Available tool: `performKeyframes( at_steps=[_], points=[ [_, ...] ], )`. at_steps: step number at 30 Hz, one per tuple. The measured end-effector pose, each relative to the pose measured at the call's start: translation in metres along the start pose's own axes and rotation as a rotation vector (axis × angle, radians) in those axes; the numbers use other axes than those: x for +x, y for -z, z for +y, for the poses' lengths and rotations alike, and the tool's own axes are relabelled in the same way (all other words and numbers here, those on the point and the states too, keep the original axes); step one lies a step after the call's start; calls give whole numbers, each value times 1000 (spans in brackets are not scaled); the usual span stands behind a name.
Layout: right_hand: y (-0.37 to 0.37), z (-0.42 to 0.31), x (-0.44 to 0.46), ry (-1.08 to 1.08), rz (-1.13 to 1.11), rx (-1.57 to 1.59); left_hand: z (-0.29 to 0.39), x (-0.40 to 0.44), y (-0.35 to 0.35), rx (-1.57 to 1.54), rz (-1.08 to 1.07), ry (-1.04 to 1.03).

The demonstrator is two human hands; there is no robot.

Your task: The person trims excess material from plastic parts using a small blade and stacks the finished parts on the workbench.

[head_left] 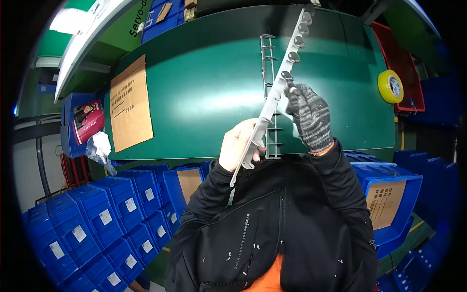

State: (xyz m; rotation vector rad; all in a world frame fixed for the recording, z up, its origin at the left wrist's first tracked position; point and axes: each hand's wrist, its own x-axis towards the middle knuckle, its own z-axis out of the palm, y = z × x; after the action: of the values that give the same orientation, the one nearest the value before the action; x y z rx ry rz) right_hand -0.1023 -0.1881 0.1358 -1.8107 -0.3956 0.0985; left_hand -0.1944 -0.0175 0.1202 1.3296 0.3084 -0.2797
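A long grey metal strip (272, 99) with a row of rounded tabs along one side is held slantwise above the green table (204, 87). My bare left hand (237, 146) is closed around its lower part. Farther up, my right hand (311, 117), in a grey knitted glove, has its fingers curled together against the strip near a tab. Something whitish shows beneath the glove, too covered to name. Behind the strip a narrow ladder-like metal piece (267, 63) lies on the table, partly hidden by the strip.
A cardboard sheet (130, 104) lies at the table's left, and a yellow tape roll (390, 86) at its right edge by a red bin (406, 63). Stacked blue crates (104, 214) stand at lower left, another blue crate (394, 207) at right. A red packet (88, 121) sits beyond the left edge.
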Motion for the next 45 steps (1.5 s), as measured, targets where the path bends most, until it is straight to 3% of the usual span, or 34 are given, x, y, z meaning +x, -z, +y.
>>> performKeyframes(
  at_steps=[1,3,4,7,10,15,17,18,19,21,24,27,29,31,33,34,37,39,43,45],
  points=[
    [2,5,-3,152,4,-203,1,0,5,-133,1,68],
    [3,-5,-18,-169,-208,30,-5,4,12,-193,99,103],
    [-4,-2,-23,89,-235,-157,-6,6,16,-222,112,132],
    [-22,9,-29,128,-257,-394,-6,10,18,-283,124,167],
    [-27,8,-26,102,-380,-353,-6,13,20,-290,126,142],
    [-25,10,-13,80,-333,-139,-9,17,27,-334,149,126],
    [-26,25,-3,-233,-289,-142,-14,19,34,-377,172,132],
    [-31,50,0,-77,-249,-291,-18,21,37,-414,184,141],
    [-35,62,6,-55,-245,-504,-27,25,41,-413,182,133],
    [-42,74,17,-103,-262,-746,-55,38,54,-430,278,90],
    [-61,66,25,-269,-392,-1036,-91,48,73,-215,237,94],
    [-71,89,27,-187,-370,-1058,-92,52,80,-27,183,101],
    [-68,80,31,-155,-292,-1008,-81,53,98,677,75,107],
    [-71,76,37,-126,-218,-1009,-64,56,106,678,87,151],
    [-67,60,46,-251,-519,-1032,-45,58,107,728,119,142],
    [-73,77,47,-193,-513,-1084,-37,62,108,744,111,121],
    [-59,77,43,-215,-416,-989,-17,62,109,714,192,17],
    [-50,90,40,-124,-339,-979,0,63,109,464,303,-41],
    [-21,71,17,25,-258,-880,28,69,105,424,335,-190],
    [-11,48,-3,260,-109,-641,38,73,98,273,385,-290]
  ],
)
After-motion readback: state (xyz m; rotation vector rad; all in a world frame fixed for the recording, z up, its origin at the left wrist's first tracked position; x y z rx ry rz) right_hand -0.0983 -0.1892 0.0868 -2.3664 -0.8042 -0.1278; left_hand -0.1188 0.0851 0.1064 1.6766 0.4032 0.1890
